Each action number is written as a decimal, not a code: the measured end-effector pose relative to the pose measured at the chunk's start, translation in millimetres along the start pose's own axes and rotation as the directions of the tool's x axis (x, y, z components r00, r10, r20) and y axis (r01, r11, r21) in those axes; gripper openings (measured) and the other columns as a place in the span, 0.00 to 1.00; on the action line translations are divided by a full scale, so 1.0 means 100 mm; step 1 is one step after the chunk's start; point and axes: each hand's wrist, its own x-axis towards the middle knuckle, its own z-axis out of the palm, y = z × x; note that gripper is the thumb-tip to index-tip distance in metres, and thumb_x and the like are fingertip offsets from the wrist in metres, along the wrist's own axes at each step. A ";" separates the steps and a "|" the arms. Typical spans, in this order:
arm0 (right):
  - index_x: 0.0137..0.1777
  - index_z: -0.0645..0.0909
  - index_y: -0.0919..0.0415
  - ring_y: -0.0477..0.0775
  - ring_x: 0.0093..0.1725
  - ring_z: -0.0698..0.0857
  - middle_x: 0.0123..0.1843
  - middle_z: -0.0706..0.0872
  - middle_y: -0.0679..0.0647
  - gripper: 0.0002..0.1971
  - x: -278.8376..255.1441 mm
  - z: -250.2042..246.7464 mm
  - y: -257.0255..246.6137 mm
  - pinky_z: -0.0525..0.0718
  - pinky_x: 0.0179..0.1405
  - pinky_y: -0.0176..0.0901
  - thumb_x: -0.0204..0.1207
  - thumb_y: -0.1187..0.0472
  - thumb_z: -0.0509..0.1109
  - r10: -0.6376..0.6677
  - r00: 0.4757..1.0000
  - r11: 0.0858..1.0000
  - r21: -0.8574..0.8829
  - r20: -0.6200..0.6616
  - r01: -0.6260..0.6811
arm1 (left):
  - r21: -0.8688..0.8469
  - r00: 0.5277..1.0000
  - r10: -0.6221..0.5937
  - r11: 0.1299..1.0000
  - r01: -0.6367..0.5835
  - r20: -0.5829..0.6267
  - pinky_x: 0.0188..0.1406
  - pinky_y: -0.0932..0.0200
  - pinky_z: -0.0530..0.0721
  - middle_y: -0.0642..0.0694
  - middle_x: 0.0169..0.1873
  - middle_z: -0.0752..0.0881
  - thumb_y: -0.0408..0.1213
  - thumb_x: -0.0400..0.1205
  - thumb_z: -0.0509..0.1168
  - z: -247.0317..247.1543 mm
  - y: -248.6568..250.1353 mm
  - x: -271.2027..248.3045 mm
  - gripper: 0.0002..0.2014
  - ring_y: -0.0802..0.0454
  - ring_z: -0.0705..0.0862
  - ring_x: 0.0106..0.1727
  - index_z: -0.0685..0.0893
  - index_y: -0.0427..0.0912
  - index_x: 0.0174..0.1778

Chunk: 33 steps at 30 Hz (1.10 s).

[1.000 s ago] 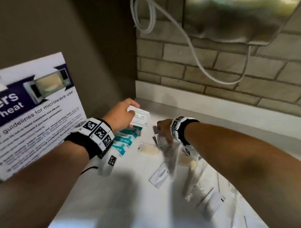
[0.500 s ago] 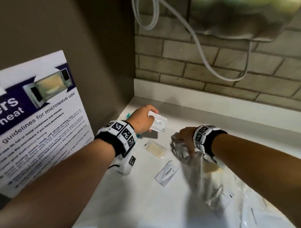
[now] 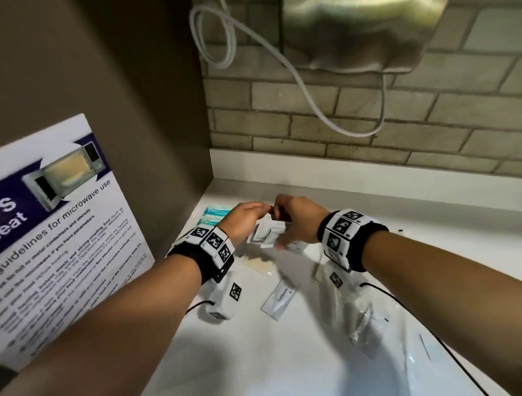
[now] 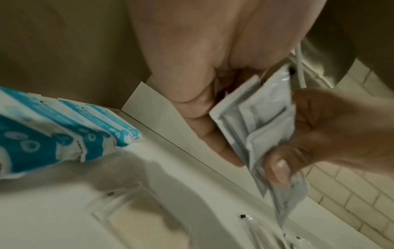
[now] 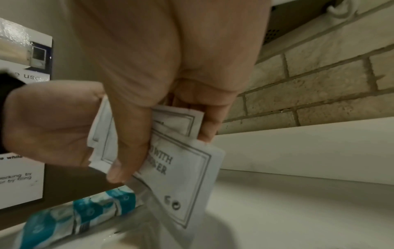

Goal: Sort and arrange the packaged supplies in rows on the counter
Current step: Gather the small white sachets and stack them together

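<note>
Both hands meet above the white counter (image 3: 372,211) near its back left corner. Between them is a small stack of white printed sachets (image 3: 265,236). My left hand (image 3: 248,216) grips the stack from the left, fingers curled behind it (image 4: 215,134). My right hand (image 3: 284,223) pinches the same sachets (image 5: 181,170), its thumb (image 5: 127,151) pressed on the front. In the left wrist view the sachets (image 4: 255,121) are fanned apart. Teal packets (image 3: 214,214) lie side by side against the left wall.
On the counter lie a clear packet with a pale bar (image 3: 260,264), a white toothpaste sachet (image 3: 279,299) and a heap of clear-wrapped items (image 3: 361,321) at the right. A microwave poster (image 3: 48,235) leans at the left. A cable (image 3: 309,86) hangs on the brick wall.
My left hand carried its white sachet to the right. My right hand rose from the clear-wrapped heap with more sachets, and both hands now hold them together.
</note>
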 end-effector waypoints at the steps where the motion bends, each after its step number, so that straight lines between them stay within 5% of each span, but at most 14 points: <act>1: 0.47 0.71 0.57 0.56 0.41 0.79 0.39 0.81 0.50 0.28 -0.02 -0.01 -0.02 0.71 0.32 0.41 0.56 0.61 0.87 0.008 1.000 1.000 0.004 -0.017 -0.008 | -0.035 0.999 -0.039 0.999 0.040 0.024 0.54 0.49 0.80 0.38 0.42 0.90 0.44 0.84 0.60 -0.01 0.02 -0.04 0.17 0.44 0.86 0.43 0.91 0.45 0.37; 3: 0.49 0.69 0.58 0.57 0.43 0.79 0.43 0.81 0.53 0.31 -0.06 0.01 -0.05 0.72 0.38 0.41 0.55 0.59 0.88 0.014 0.999 1.000 0.015 -0.042 -0.013 | 0.005 0.990 -0.090 0.996 0.090 0.106 0.61 0.46 0.80 0.39 0.50 0.90 0.64 0.75 0.66 -0.02 0.03 -0.13 0.21 0.44 0.88 0.52 0.92 0.50 0.43; 4: 0.50 0.69 0.59 0.57 0.43 0.79 0.43 0.82 0.53 0.32 -0.08 0.05 -0.05 0.73 0.38 0.41 0.55 0.59 0.88 0.010 0.998 0.999 0.033 -0.057 -0.008 | 0.048 0.988 -0.082 0.996 0.076 0.134 0.64 0.45 0.80 0.41 0.54 0.90 0.66 0.69 0.71 -0.03 0.00 -0.17 0.24 0.46 0.87 0.57 0.90 0.51 0.50; 6: 0.53 0.69 0.61 0.57 0.42 0.80 0.44 0.82 0.54 0.33 -0.15 0.15 -0.08 0.74 0.36 0.40 0.56 0.60 0.87 -0.003 0.994 0.997 0.081 -0.110 0.012 | 0.177 0.990 -0.038 0.984 0.014 0.135 0.62 0.48 0.83 0.43 0.54 0.90 0.50 0.65 0.82 -0.06 -0.04 -0.25 0.29 0.49 0.88 0.55 0.84 0.50 0.61; 8: 0.53 0.68 0.60 0.55 0.40 0.79 0.44 0.80 0.53 0.34 -0.24 0.26 -0.11 0.71 0.28 0.38 0.55 0.60 0.88 0.010 0.989 0.993 0.119 -0.146 0.008 | 0.285 0.990 -0.014 0.958 -0.026 0.137 0.58 0.50 0.87 0.44 0.51 0.91 0.33 0.67 0.81 -0.10 -0.11 -0.34 0.30 0.48 0.90 0.52 0.80 0.48 0.64; 11: 0.52 0.66 0.57 0.53 0.41 0.76 0.46 0.76 0.51 0.36 -0.39 0.43 -0.18 0.68 0.28 0.35 0.53 0.58 0.89 -0.002 0.994 0.996 0.087 -0.114 0.012 | 0.389 0.990 0.004 0.919 -0.060 0.143 0.50 0.54 0.88 0.48 0.51 0.89 0.33 0.74 0.77 -0.11 -0.21 -0.53 0.24 0.48 0.89 0.52 0.80 0.52 0.64; 15: 0.62 0.73 0.59 0.56 0.53 0.80 0.58 0.76 0.53 0.37 -0.54 0.57 -0.25 0.77 0.45 0.41 0.55 0.52 0.87 -0.025 0.993 1.000 0.012 -0.119 0.026 | 0.407 0.991 0.089 0.905 -0.122 0.099 0.47 0.62 0.84 0.48 0.53 0.88 0.35 0.78 0.72 -0.15 -0.36 -0.77 0.17 0.50 0.87 0.53 0.82 0.47 0.63; 19: 0.77 0.67 0.58 0.58 0.70 0.75 0.72 0.74 0.55 0.46 -0.68 0.64 -0.27 0.77 0.67 0.52 0.61 0.45 0.83 0.066 0.994 0.990 -0.119 -0.091 -0.077 | 0.426 0.981 0.181 0.895 -0.134 -0.072 0.50 0.66 0.82 0.49 0.58 0.87 0.31 0.79 0.71 -0.37 -0.42 -0.92 0.14 0.52 0.85 0.57 0.84 0.48 0.59; 21: 0.75 0.70 0.58 0.60 0.69 0.77 0.72 0.75 0.57 0.36 -0.70 0.73 -0.23 0.79 0.67 0.53 0.68 0.50 0.78 0.122 0.990 0.972 -0.211 0.068 -0.105 | 0.424 0.963 0.227 0.894 -0.145 -0.148 0.50 0.69 0.81 0.49 0.60 0.85 0.32 0.79 0.71 -0.50 -0.39 -0.97 0.14 0.52 0.85 0.57 0.85 0.47 0.59; 24: 0.58 0.79 0.54 0.65 0.62 0.82 0.61 0.80 0.61 0.12 -0.77 0.88 -0.22 0.82 0.62 0.54 0.77 0.52 0.66 0.167 0.965 0.932 -0.351 0.203 -0.088 | 0.418 0.956 0.253 0.892 -0.170 -0.152 0.44 0.82 0.76 0.51 0.58 0.84 0.33 0.78 0.72 -0.65 -0.35 -1.08 0.15 0.54 0.84 0.55 0.85 0.47 0.61; 27: 0.63 0.81 0.59 0.61 0.65 0.81 0.61 0.83 0.59 0.15 -0.78 0.86 -0.19 0.80 0.64 0.50 0.80 0.54 0.66 0.196 0.954 0.924 -0.367 0.225 -0.103 | 0.436 0.967 0.247 0.878 -0.197 -0.059 0.56 0.67 0.82 0.51 0.59 0.86 0.33 0.78 0.72 -0.63 -0.33 -1.14 0.14 0.53 0.85 0.57 0.85 0.52 0.58; 30: 0.66 0.80 0.60 0.59 0.67 0.79 0.65 0.84 0.56 0.18 -0.81 0.77 -0.19 0.77 0.64 0.46 0.81 0.52 0.65 0.220 0.944 0.905 -0.412 0.246 -0.104 | 0.404 0.973 0.228 0.887 -0.225 0.040 0.46 0.66 0.85 0.50 0.56 0.86 0.31 0.79 0.71 -0.46 -0.36 -1.22 0.13 0.54 0.85 0.54 0.84 0.50 0.57; 33: 0.73 0.73 0.63 0.56 0.65 0.80 0.70 0.81 0.59 0.29 -0.86 0.76 -0.14 0.76 0.62 0.44 0.74 0.53 0.73 0.176 0.959 0.955 -0.272 0.220 -0.113 | 0.404 0.974 0.200 0.886 -0.227 0.110 0.51 0.59 0.87 0.48 0.55 0.88 0.31 0.79 0.71 -0.32 -0.42 -1.24 0.14 0.53 0.86 0.55 0.83 0.50 0.57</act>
